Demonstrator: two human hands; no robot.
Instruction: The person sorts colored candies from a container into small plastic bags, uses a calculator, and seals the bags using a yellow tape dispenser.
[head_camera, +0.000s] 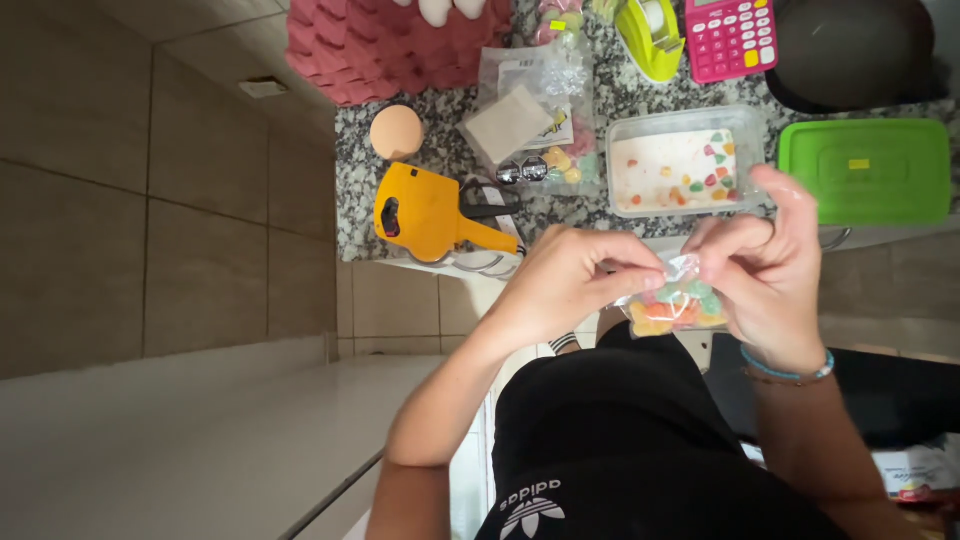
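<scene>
Crowded bench, open air only near the body

The bench (352, 205) was packed: a yellow label gun (432, 213) at centre left, clear candy tray (683, 165) and green lid (866, 170) at upper right, red egg carton (385, 50), tape dispenser (650, 35) and pink calculator (730, 35) along the top. Free passage lay below the bench edge, at lower left of the frame, and in the narrow gap between gun and tray.
</scene>
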